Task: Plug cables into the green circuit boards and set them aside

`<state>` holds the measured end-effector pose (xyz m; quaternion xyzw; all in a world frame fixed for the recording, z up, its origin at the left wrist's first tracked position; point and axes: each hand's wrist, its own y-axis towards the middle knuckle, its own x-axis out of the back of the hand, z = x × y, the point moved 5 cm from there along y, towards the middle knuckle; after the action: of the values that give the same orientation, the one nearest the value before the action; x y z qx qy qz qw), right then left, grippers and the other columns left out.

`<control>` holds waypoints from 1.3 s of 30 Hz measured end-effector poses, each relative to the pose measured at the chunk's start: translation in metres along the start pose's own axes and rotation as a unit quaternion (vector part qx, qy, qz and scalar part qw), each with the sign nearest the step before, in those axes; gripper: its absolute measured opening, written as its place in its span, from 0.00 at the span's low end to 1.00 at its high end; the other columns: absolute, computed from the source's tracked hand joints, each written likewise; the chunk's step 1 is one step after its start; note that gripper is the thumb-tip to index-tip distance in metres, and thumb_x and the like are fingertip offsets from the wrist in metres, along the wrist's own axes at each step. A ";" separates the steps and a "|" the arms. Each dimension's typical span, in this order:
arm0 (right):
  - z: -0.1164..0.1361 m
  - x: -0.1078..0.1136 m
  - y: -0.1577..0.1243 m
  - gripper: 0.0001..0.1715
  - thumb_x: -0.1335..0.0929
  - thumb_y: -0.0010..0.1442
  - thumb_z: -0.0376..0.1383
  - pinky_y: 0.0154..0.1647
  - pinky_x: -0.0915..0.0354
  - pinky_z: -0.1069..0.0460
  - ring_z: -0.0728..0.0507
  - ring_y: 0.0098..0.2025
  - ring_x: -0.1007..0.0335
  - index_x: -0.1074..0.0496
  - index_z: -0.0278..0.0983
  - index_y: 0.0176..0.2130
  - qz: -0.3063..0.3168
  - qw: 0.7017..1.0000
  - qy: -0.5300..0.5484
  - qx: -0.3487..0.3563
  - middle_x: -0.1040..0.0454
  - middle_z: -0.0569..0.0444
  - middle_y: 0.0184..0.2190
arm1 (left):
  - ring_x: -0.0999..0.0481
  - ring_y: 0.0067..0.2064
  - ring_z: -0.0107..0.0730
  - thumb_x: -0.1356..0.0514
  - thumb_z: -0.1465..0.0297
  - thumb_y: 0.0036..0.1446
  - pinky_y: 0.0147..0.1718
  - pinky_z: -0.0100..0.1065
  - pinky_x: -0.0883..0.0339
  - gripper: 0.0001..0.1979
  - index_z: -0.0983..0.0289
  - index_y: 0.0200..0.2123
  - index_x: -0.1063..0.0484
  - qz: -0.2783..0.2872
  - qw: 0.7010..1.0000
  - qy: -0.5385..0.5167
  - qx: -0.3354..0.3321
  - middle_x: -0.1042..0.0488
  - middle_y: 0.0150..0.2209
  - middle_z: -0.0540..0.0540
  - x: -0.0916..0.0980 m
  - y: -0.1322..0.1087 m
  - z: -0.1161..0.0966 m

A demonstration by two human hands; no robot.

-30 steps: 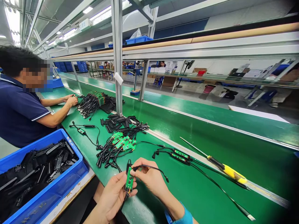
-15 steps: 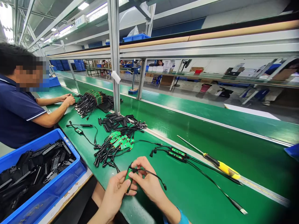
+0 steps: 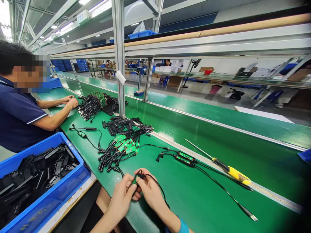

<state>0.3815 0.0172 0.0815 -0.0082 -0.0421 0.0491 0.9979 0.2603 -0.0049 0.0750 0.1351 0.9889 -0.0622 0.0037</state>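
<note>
- Item: circuit board (image 3: 134,183), small, green, mostly hidden by your fingers, with a black lead (image 3: 158,190) joined at its upper end
- Location: between your two hands, just above the near edge of the green tabletop (image 3: 199,197)
- Left hand (image 3: 122,198): fingers closed in a pinch on the board's left side, thumb tip pressed to it
- Right hand (image 3: 151,193): closed on the board's top end where the lead joins; the lead loops out over your knuckles and falls back towards your wrist
- Weight and stiffness, as judged: very light, thin and rigid; it looks unlikely to flex, and a twist between your two pinches would load the joints
- Fragility, as judged: the weak point is probably the joint with the lead; treat the component faces as delicate
- Where to take hold: by the long bare edges, thumb against finger; never lift it by the lead alone
- Lead, as judged: soft and limp with a springy loop, apt to snag on neighbouring cables
- Nearby stock: pile of wired boards (image 3: 122,147) just beyond your hands; two cabled units (image 3: 186,158) to the right of it, well apart from the board
- Tool: yellow-handled screwdriver (image 3: 236,175) lying on the tabletop, far right
- Container: blue bin (image 3: 52,202) of black plastic parts at your left
- Other person: a co-worker's hands (image 3: 71,102) at a far bundle of cables
</note>
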 end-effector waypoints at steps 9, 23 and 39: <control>0.016 0.009 -0.035 0.05 0.31 0.55 0.36 0.29 0.40 0.54 0.47 0.28 0.35 0.31 0.37 0.30 0.252 0.952 -0.169 -0.044 0.31 0.57 0.24 | 0.30 0.30 0.32 0.40 0.68 0.55 0.31 0.30 0.37 0.15 0.58 0.46 0.23 0.049 0.957 0.284 -0.017 0.28 0.30 0.52 0.038 0.007 -0.011; -0.001 0.029 -0.010 0.12 0.36 0.66 0.39 0.36 0.39 0.53 0.45 0.34 0.30 0.25 0.39 0.36 0.183 0.922 -0.316 0.128 0.24 0.53 0.31 | 0.35 0.37 0.33 0.41 0.65 0.59 0.33 0.30 0.48 0.10 0.53 0.41 0.20 0.099 0.916 0.387 -0.033 0.35 0.32 0.52 0.029 0.011 -0.010; 0.010 0.020 -0.026 0.21 0.48 0.71 0.34 0.33 0.45 0.50 0.46 0.29 0.34 0.31 0.34 0.49 0.198 0.754 -0.527 0.337 0.26 0.52 0.29 | 0.34 0.38 0.34 0.39 0.67 0.57 0.35 0.30 0.46 0.10 0.51 0.42 0.21 0.094 0.916 0.390 -0.028 0.33 0.34 0.52 0.030 0.013 -0.010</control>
<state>0.4032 -0.0070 0.0938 0.3477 -0.5399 0.2532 0.7235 0.2345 0.0170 0.0830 0.2412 0.8957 0.0234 -0.3728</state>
